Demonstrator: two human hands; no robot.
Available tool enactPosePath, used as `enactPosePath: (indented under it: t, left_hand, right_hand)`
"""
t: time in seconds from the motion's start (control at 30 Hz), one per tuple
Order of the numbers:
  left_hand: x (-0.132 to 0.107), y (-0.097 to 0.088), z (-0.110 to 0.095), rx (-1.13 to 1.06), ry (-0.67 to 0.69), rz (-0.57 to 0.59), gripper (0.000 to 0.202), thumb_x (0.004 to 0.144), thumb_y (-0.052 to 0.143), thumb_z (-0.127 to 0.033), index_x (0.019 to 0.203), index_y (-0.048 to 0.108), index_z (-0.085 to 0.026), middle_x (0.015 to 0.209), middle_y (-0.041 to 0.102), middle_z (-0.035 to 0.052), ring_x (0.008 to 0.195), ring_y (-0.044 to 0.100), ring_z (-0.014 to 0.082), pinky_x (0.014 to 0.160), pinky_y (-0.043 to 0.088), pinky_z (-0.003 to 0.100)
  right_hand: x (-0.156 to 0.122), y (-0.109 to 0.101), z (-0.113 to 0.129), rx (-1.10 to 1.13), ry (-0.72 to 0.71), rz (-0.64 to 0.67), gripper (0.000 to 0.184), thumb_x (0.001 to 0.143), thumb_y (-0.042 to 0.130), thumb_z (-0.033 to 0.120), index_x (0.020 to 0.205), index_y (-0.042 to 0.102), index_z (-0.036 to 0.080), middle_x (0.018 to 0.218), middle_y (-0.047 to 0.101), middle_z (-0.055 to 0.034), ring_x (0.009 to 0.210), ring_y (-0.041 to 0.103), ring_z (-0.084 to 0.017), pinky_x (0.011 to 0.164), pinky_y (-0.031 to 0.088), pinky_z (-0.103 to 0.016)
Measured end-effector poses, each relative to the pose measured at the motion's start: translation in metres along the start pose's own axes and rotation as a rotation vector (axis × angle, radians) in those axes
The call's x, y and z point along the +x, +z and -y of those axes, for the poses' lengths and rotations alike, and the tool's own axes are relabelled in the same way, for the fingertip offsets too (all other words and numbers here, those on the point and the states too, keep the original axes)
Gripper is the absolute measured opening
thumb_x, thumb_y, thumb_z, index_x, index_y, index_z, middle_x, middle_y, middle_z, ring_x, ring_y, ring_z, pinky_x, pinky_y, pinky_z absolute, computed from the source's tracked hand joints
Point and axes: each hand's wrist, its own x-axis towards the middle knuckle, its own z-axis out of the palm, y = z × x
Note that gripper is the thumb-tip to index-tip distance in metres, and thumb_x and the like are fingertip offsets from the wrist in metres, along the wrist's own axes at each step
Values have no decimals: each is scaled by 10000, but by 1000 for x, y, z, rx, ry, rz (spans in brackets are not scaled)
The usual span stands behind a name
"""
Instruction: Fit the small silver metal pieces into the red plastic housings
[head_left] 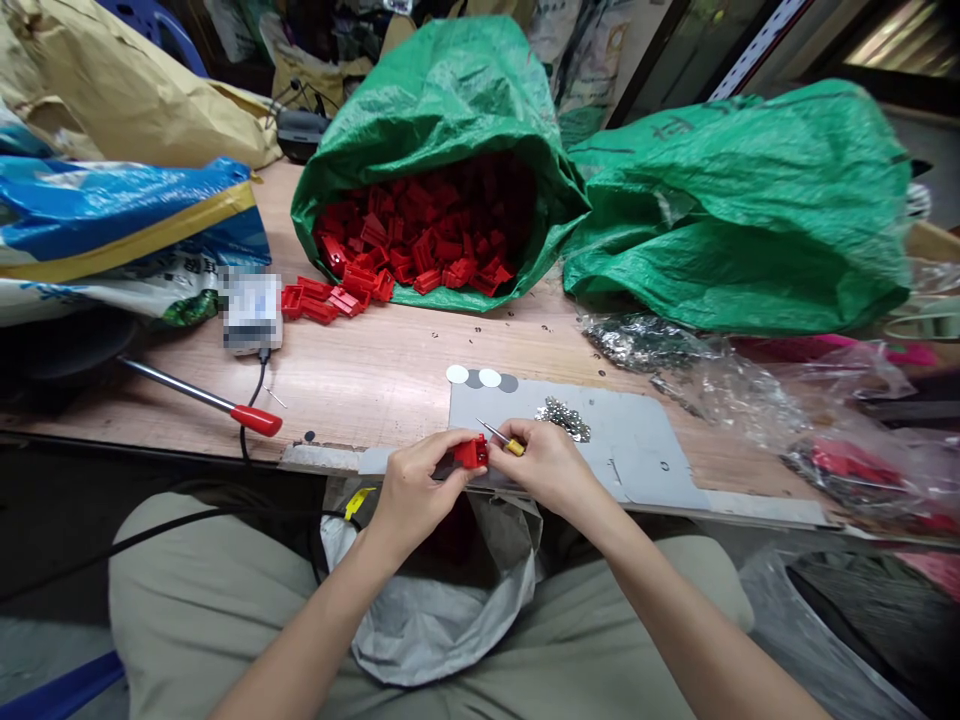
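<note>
Between the thumb and fingers of my left hand (421,487) is a small red plastic part (471,453), held over the table's front edge. My right hand (551,462) grips a yellow-handled screwdriver (514,446), its thin metal shaft pointing up and to the left. The fingertips of my right hand are close beside the red part; whether they touch it I cannot tell. Just beyond my right hand, a pile of small metal pieces (564,418) lies on a grey mat (637,440). Below my hands a white sack (450,640) hangs open between my knees.
A green sack (450,90) full of red parts (420,235) lies open at the back, several parts spilling left. Another green sack (750,210) stands to its right. A red-handled lever (255,418) juts in at left, near a cable (244,440). Clear plastic bags (765,400) lie right.
</note>
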Motion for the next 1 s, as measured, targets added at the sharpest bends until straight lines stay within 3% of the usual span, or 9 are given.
enactPosePath:
  t: [0.23,0.43,0.53,0.7,1.0]
  left_hand:
    - [0,1,0,8,1,-4,256,828,734,-140,1069,703,-220,1049,780,33,929,748,188,839,598,282]
    - [0,0,1,-12,-2,4,269,828,735,-139,1083,704,-219,1064,778,32,939,746,185,854,593,283]
    - [-1,0,1,-18,-14,15,281,833,723,-120,1094,701,-220,1071,775,27,953,741,180,871,586,281]
    - [-1,0,1,-20,-36,15,260,843,727,-164,1095,697,-221,1059,772,32,943,737,188,870,587,295]
    - [-1,0,2,-1,-28,13,258,853,718,-176,1105,688,-223,1066,773,38,943,743,198,862,597,309]
  right_hand:
    - [0,0,-1,6,-5,3,169,726,575,321,633,608,184,557,534,15,558,460,-130,529,321,-235]
    - [4,-5,-5,57,-18,92,208,789,604,352,691,631,171,567,527,21,525,453,-114,489,321,-224]
    - [4,-12,-9,158,-14,198,241,818,632,409,796,649,169,618,554,20,467,462,-99,438,334,-216]
    - [1,-33,-21,280,-2,313,465,895,563,541,1150,677,170,701,605,-7,404,448,-92,382,343,-227]
    - [1,-39,-26,235,-114,466,447,910,566,516,1096,777,169,578,575,6,466,408,-102,439,306,-225]
